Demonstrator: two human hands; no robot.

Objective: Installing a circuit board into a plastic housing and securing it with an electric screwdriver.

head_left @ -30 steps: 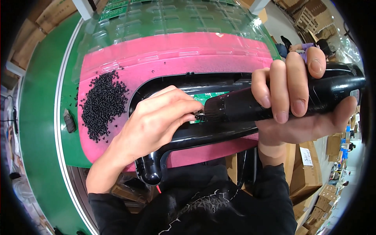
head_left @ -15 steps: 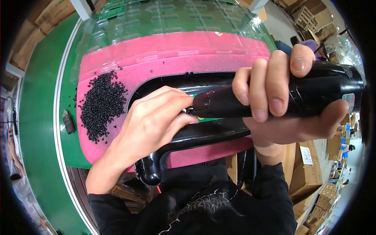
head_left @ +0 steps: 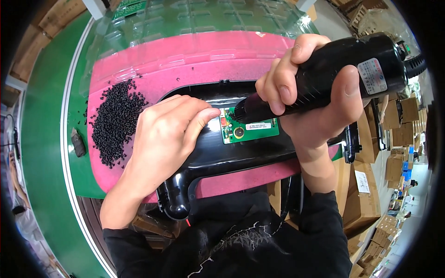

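Observation:
My right hand [head_left: 306,123] is wrapped around a black electric screwdriver [head_left: 324,78], whose cord leaves its back end at the right. The screwdriver's nose points left and down over a green circuit board [head_left: 255,134]; the bit's tip is hidden. That board lies in a glossy black plastic housing [head_left: 218,157] with a curved frame. At the board's left edge, my left hand [head_left: 167,134] has its thumb and forefinger pressed together; anything between them is hidden. A heap of small black screws [head_left: 116,125] lies left of the housing.
A pink mat [head_left: 162,55] covers part of the green table [head_left: 48,139]. Clear plastic trays [head_left: 199,28] lie along the far side. A small dark wrapped lump [head_left: 78,143] sits left of the mat. Cardboard boxes [head_left: 361,199] stand at the right, beyond the table.
The screwdriver has tilted, its back end swinging up and toward me, and its nose has moved over the board. My left fingers have come away from the nose, uncovering the board.

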